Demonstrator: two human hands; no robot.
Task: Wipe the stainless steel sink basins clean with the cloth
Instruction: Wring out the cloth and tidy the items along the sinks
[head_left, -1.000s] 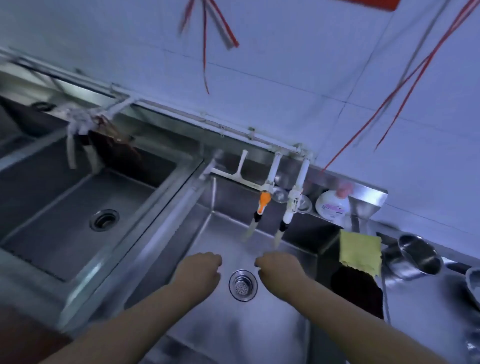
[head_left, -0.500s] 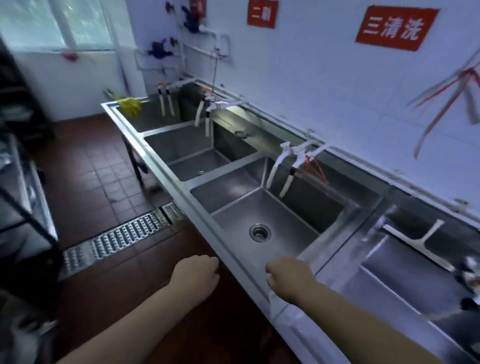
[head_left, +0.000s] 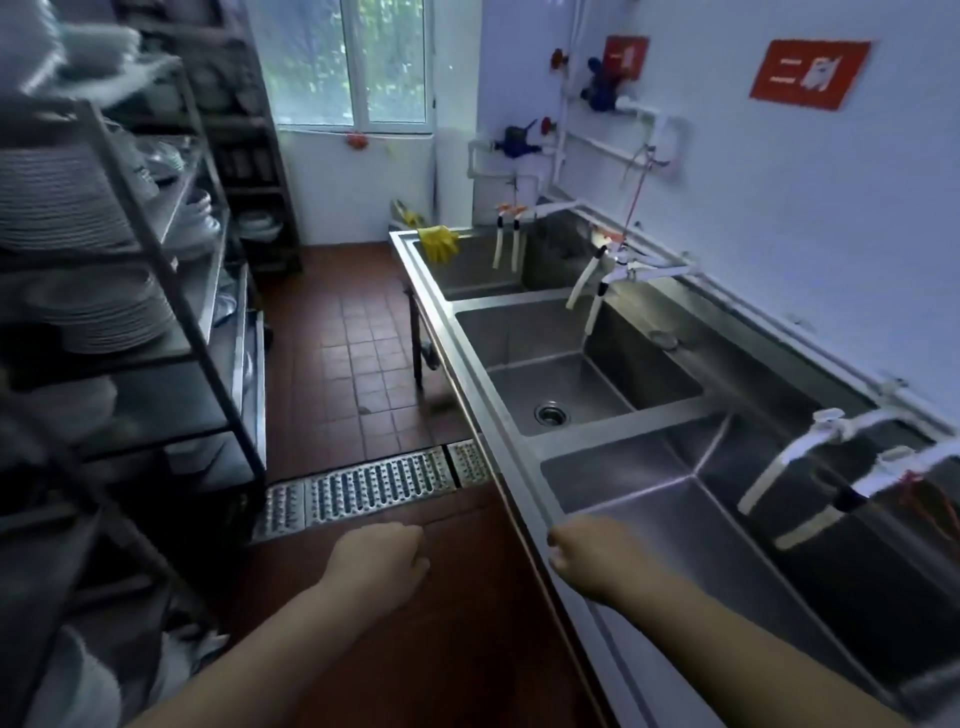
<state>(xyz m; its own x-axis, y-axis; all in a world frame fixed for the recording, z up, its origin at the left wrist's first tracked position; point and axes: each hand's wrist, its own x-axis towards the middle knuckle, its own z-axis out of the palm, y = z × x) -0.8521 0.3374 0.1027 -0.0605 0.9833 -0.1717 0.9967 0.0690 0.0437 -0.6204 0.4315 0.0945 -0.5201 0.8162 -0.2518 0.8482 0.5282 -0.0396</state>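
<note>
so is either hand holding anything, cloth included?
Nothing visible. Left hand and right hand are curled fists with no cloth in either grip.

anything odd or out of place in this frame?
Only one thing: neither the left hand nor the right hand holds a cloth. Yellow gloves hang over the far basin's rim. No spills or damage visible.

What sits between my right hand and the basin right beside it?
Nothing visible. The right hand hovers at the front rim of the nearest basin, whose floor looks bare; only faucet hoses hang at its back wall. No cloth is visible; both hands, including the left hand, look empty.
</note>
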